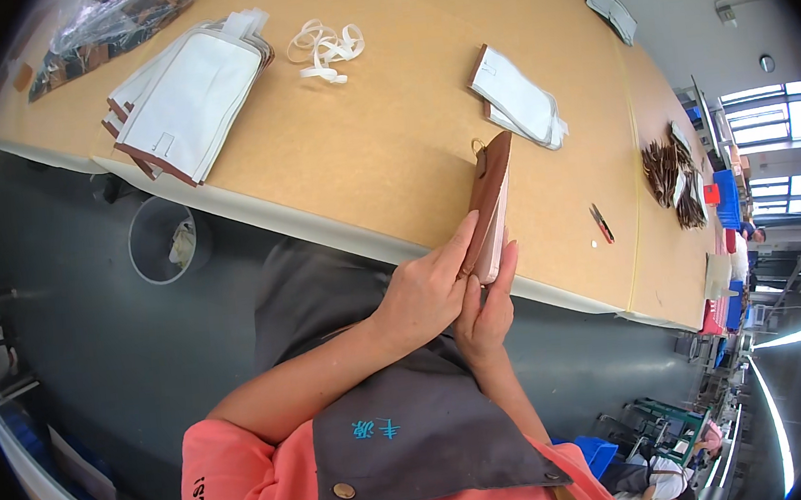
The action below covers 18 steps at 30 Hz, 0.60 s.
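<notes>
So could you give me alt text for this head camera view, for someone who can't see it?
Seen from above, a person's left hand and right hand hold a flat brown and pink leather piece upright at the edge of a long tan worktable. On the table lie stacks of white panels, white straps and red-handled snips.

2 hands are up: the left hand (423,291) and the right hand (487,309), sharing 1 brown-and-pink leather piece (492,206). On the worktop (382,147) sit 2 stacks of white panels, 1 big stack (185,97) at the left and 1 smaller stack (519,99) in the middle. There is 1 tangle of white straps (326,47), 1 pair of red-handled snips (601,223), and 1 heap of brown pieces (670,174) farther right. Below the edge stands 1 grey bin (159,238).
</notes>
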Tool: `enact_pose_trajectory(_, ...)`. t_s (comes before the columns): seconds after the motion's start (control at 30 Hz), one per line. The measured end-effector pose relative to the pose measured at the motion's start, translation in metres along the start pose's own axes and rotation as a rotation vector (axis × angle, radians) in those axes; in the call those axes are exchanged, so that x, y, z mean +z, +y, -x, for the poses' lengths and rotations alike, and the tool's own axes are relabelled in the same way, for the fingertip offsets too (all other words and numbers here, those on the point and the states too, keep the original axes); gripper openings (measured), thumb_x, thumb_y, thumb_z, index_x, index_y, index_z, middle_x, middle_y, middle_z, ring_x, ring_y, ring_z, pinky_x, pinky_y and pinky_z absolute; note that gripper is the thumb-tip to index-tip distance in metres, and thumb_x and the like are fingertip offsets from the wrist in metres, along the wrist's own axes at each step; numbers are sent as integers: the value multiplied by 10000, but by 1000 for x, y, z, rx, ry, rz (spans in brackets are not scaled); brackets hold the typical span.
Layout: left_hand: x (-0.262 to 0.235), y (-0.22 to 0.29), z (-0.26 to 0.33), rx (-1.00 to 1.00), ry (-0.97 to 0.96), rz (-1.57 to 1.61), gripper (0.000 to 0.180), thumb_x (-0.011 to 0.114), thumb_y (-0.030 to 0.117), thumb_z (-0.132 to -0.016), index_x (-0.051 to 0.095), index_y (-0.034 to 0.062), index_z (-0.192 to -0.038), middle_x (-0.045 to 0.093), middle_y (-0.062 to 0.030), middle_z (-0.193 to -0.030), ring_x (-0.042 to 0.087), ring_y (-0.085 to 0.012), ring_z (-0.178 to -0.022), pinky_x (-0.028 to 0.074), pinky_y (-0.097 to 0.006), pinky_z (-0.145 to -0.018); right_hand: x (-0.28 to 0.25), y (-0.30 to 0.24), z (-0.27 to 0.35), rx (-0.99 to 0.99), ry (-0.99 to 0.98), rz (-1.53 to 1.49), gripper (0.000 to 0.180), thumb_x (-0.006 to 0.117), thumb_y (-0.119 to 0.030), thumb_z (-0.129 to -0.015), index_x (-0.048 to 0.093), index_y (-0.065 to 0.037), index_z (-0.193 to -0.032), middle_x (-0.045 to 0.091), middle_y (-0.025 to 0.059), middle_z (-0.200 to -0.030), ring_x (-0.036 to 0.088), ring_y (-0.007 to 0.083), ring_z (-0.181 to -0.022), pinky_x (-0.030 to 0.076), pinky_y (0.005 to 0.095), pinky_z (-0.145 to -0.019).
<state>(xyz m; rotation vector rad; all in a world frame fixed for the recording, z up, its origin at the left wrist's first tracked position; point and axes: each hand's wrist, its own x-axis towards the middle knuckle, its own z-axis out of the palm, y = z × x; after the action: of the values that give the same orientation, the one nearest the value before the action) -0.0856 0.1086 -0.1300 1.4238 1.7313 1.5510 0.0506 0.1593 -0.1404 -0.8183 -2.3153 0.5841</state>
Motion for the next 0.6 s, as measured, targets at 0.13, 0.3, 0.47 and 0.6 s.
enact_pose_trajectory(0.13, 2, -5, -2, -19, 94, 77, 609, 621, 18, -864, 466, 66, -1451, 678, -207, -852, 697, -344, -692, 559, -386, -613, 5, -17, -18, 61, 68, 26, 656, 522, 2, -959, 183, 112, -1509, 406, 315, -1485, 536, 432, -1284, 488, 409, -995)
enact_pose_trajectory(0.3, 2, -13, -4, -85, 125, 70, 552, 618, 21, -890, 504, 66, -1428, 659, -178, -760, 660, -277, -608, 531, -330, -589, 12, -12, -25, 111, 80, -11, 596, 568, -17, -948, 325, 85, -1482, 519, 281, -1408, 648, 360, -1154, 540, 366, -889)
enact_pose_trajectory(0.47, -17, -13, -6, -237, 134, 2, 491, 593, 54, -898, 528, 22, -1384, 669, -247, -869, 667, -406, -725, 535, -396, -643, -1, -2, -26, 274, 258, 53, 365, 568, -102, -991, 515, 66, -1311, 698, 210, -1079, 712, 267, -896, 548, 344, -725)
enact_pose_trajectory(0.6, -50, -33, -16, -383, 213, 110, 435, 602, 68, -911, 586, 18, -1342, 702, -217, -896, 700, -222, -745, 532, -324, -699, -28, 17, -36, 379, 362, -231, 309, 593, -110, -990, 557, 55, -1248, 698, 148, -1098, 676, 189, -961, 517, 304, -844)
